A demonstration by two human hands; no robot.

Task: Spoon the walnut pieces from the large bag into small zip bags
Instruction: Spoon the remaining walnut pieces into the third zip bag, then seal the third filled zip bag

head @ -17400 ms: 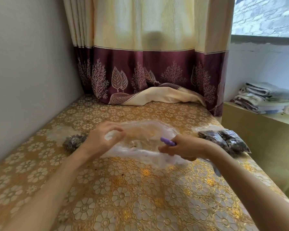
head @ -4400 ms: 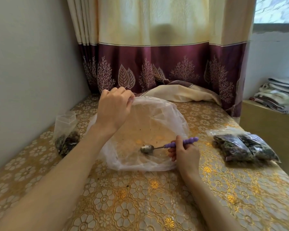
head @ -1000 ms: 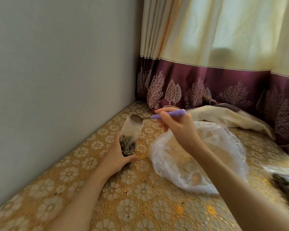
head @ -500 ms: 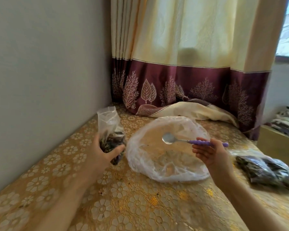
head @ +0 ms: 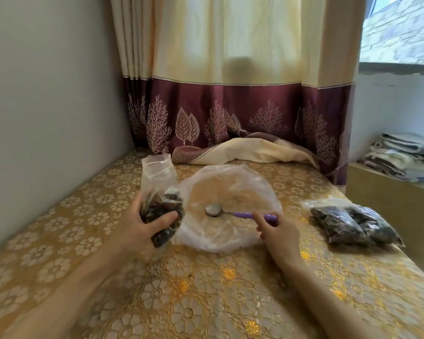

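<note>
Lowering the purple-handled metal spoon point(head: 233, 213) into the near-empty large clear bag point(head: 230, 206), your right hand point(head: 278, 237) fingers pinch it; your left hand point(head: 142, 226) grips the walnut-filled small zip bag point(head: 160, 199), probably ready for sealing.

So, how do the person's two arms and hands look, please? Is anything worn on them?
Both forearms are bare up to the frame's lower edge: no sleeve shows. The left hand and the right hand wear no glove, and no ring, watch or bracelet is visible on the fingers or wrists. The image is slightly blurred, so very small details cannot be told.
</note>
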